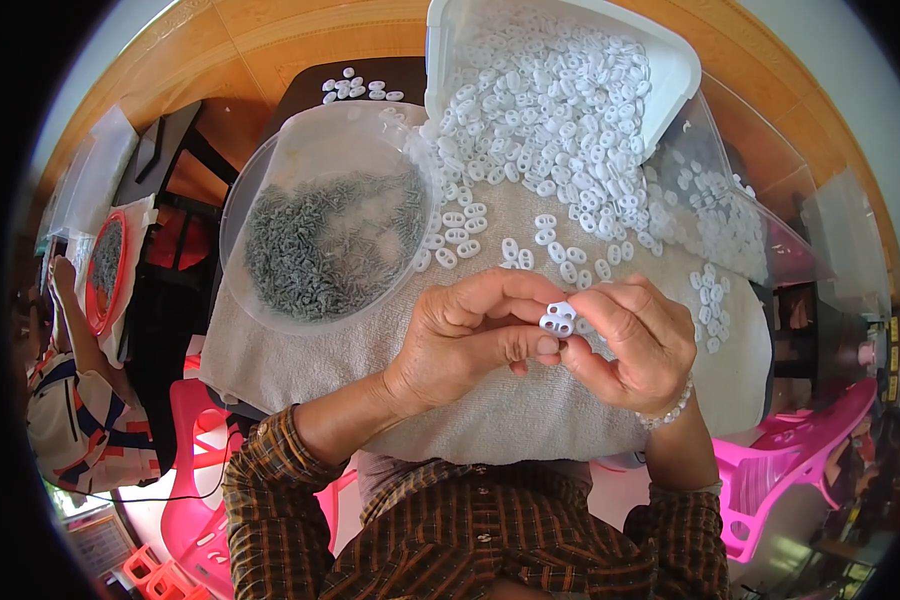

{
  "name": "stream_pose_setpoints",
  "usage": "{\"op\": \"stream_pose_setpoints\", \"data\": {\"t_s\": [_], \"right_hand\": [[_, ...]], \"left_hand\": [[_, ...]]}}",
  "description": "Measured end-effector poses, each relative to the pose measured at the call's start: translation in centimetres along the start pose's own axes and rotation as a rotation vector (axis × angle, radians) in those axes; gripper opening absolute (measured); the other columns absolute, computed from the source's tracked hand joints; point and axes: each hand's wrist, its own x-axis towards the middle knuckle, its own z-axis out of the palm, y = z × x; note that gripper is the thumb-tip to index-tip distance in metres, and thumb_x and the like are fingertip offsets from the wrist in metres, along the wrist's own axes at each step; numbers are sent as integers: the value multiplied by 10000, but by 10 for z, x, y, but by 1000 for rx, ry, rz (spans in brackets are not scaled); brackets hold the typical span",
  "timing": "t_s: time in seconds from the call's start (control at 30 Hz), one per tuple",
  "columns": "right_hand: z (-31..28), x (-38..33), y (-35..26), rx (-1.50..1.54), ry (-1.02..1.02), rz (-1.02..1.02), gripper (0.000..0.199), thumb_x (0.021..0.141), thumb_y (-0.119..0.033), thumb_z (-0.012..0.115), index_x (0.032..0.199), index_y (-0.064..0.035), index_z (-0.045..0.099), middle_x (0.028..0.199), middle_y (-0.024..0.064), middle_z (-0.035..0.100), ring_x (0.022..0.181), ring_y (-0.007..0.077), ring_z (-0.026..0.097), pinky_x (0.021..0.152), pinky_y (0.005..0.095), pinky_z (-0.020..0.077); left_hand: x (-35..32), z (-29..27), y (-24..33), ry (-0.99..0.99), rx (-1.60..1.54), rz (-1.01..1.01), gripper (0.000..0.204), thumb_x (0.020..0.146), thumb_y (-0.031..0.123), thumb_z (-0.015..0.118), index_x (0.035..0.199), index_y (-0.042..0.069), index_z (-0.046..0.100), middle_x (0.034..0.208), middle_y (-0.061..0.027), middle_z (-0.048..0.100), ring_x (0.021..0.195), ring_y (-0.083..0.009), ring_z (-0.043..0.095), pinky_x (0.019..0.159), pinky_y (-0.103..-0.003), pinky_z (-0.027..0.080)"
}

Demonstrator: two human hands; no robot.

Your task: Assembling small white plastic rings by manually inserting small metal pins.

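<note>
While both hands pinch, glossy two-holed white piece

- Your left hand is raised in front of your chest, back of the hand toward the camera, fingers curled inward and the thumb pressed toward the fingertips.
- Your right hand sits just beside it, also curled, thumb and forefinger pinched together where they meet the left fingertips.
- The fingertips of both hands touch at the centre, closed on one small white piece.
- Both forearms come up from the lower edge, angled inward so the wrists converge.
- Your sleeves are brown plaid, pushed back at the wrists.
- A pale beaded bracelet circles your right wrist.
</note>
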Motion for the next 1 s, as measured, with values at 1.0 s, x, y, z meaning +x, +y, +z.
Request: {"op": "stream_pose_setpoints", "data": {"t_s": [1.0], "right_hand": [[-8, -1, -7, 279, -68, 404, 57, 721, 36, 593, 765, 6, 571, 652, 51, 544, 533, 114, 486, 486, 234, 379]], "left_hand": [[-1, 3, -6, -49, -14, 35, 277, 808, -90, 603, 1060, -7, 521, 942, -136, 647, 819, -173, 656, 645, -231, 541]]}}
